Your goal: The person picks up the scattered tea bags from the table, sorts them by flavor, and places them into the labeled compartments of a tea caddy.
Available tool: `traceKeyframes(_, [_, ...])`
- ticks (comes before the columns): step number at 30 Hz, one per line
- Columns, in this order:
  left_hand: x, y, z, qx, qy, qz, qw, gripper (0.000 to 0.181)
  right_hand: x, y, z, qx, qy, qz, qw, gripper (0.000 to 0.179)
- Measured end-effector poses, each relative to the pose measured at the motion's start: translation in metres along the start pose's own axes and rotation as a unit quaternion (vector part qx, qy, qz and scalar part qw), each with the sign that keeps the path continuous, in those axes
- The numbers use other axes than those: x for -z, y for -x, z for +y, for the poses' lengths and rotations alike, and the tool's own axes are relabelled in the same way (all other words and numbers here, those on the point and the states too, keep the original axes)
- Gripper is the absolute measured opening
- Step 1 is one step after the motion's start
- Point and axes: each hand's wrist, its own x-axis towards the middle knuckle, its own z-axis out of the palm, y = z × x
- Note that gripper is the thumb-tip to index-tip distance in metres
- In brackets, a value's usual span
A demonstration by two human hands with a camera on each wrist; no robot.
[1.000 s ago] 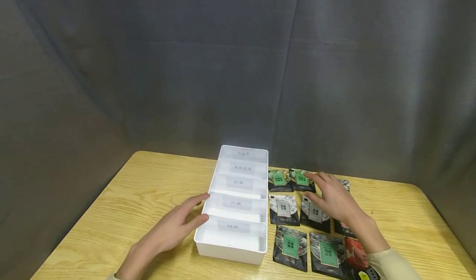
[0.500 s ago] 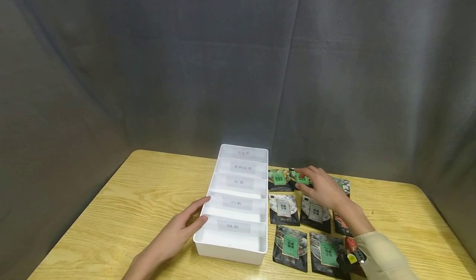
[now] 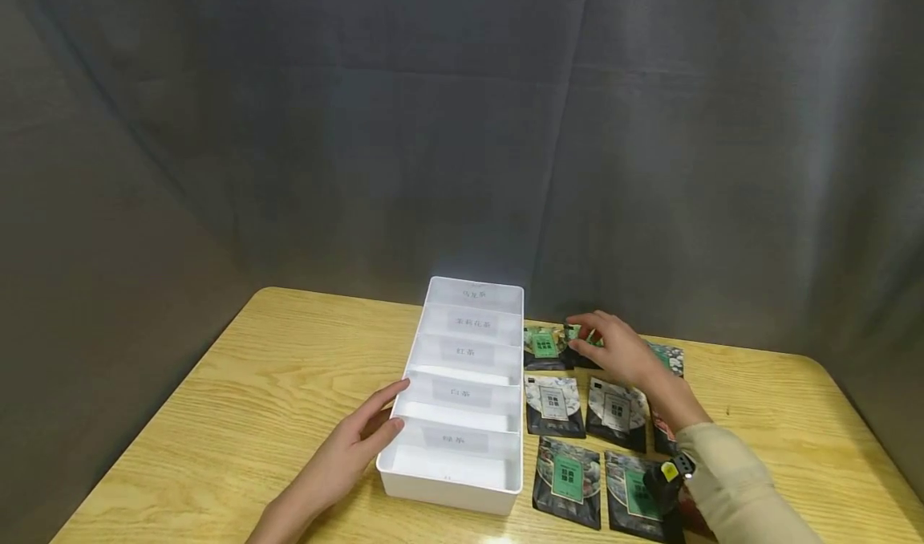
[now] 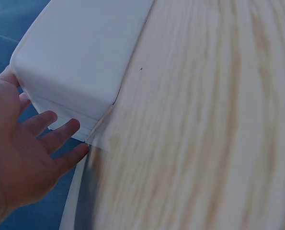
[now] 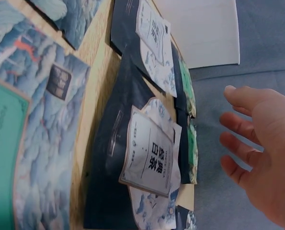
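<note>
My left hand (image 3: 354, 444) rests its fingertips on the left rim of a long white divided box (image 3: 451, 497); its relaxed fingers spread beside the box wall (image 4: 80, 57) in the left wrist view. At the back right, my right hand (image 3: 626, 353) hovers over a dark tea packet with a green label (image 5: 192, 148), which it partly hides in the head view. Its fingers are loosely bent, apart from the packets in the right wrist view. Just left of it lies a similar green-label tea packet (image 3: 545, 345). Two white-label tea packets (image 3: 553, 406) lie nearer.
Paper labels with Chinese writing mark the box's several compartments, such as the front label (image 3: 455, 439). Two larger green-label packets (image 3: 568, 480) lie in front; more packets (image 3: 667, 358) are partly under the right forearm. A grey curtain (image 3: 361, 167) stands behind the wooden table (image 3: 238, 416).
My right hand has moved left and slightly back over the far green-label packet, its fingers drawing a little closer together. The left hand stays at the box rim.
</note>
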Motion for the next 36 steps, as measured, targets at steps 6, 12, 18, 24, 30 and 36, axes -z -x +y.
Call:
traceKeyframes(6, [0.000, 0.002, 0.001, -0.003, 0.007, 0.001, 1.0000, 0.053, -0.004, -0.003, 0.007, -0.007, -0.022, -0.007, 0.9997, 0.043])
traceKeyframes(12, [0.000, 0.003, 0.003, 0.002, 0.000, 0.007, 1.0000, 0.054, -0.006, -0.013, 0.007, -0.003, -0.020, -0.006, 0.9998, 0.039])
traceKeyframes(18, [-0.001, 0.004, 0.004, 0.010, -0.003, 0.013, 0.9999, 0.054, -0.009, -0.021, 0.010, 0.002, -0.012, -0.007, 0.9999, 0.035])
traceKeyframes(24, [-0.004, 0.002, 0.003, -0.012, 0.008, -0.004, 0.9999, 0.054, -0.013, -0.022, 0.018, -0.009, -0.017, -0.009, 0.9998, 0.035])
traceKeyframes(30, [-0.006, 0.000, 0.004, -0.015, 0.016, -0.010, 0.9997, 0.054, -0.014, -0.022, 0.024, -0.033, -0.027, -0.012, 0.9990, 0.035])
traceKeyframes(36, [-0.006, 0.000, 0.004, -0.014, 0.019, -0.011, 0.9997, 0.053, -0.015, -0.022, 0.025, -0.038, -0.033, -0.018, 0.9986, 0.035])
